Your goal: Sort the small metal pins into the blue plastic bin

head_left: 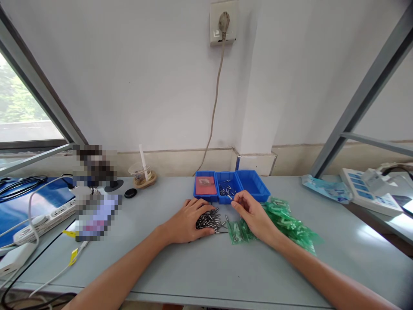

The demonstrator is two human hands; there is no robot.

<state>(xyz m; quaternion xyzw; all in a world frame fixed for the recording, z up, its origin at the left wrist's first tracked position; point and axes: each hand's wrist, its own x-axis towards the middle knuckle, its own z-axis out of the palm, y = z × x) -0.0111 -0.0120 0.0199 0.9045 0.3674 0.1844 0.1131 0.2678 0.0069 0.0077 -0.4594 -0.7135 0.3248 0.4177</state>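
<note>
A pile of small metal pins lies on the grey table, just in front of a blue three-compartment tray. My left hand rests over the left side of the pile, fingers curled around the pins. My right hand hovers to the right of the pile, thumb and fingertips pinched close together near the tray's front edge; what they hold is too small to name. Green plastic bags lie under and right of that hand. The tray's middle compartment holds a few pins, the left one a pink pad.
On the left stand a power strip, cables, a black disc and a small cup with a white stick. A cord hangs from the wall socket. A blue packet and a white device lie at the right.
</note>
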